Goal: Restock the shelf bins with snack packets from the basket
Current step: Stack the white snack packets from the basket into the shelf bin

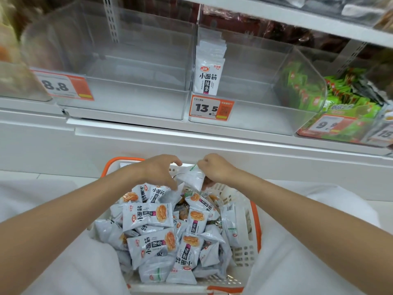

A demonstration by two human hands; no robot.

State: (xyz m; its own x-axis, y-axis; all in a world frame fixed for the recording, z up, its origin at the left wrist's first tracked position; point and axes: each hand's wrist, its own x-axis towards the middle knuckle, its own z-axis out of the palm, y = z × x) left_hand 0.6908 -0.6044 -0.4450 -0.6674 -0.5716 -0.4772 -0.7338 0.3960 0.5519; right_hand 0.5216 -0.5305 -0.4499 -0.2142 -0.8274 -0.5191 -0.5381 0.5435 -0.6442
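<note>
A white basket (244, 255) with orange handles sits low in the middle, full of several grey-white snack packets (148, 215). My right hand (214, 169) pinches one packet (191, 177) by its top edge, lifted over the basket's far end. My left hand (158, 170) hovers beside it with curved fingers spread, its fingertips down by the pile, holding nothing. Above, a clear shelf bin (255, 116) with a 13.5 tag holds a short row of the same packets (209, 77) standing at its left side.
To the left a clear bin (127, 103) with an 8.8 tag has nothing in it. On the right a bin of green packets (340, 103) carries a 9-something tag. A white shelf ledge (191, 137) juts out between bins and basket.
</note>
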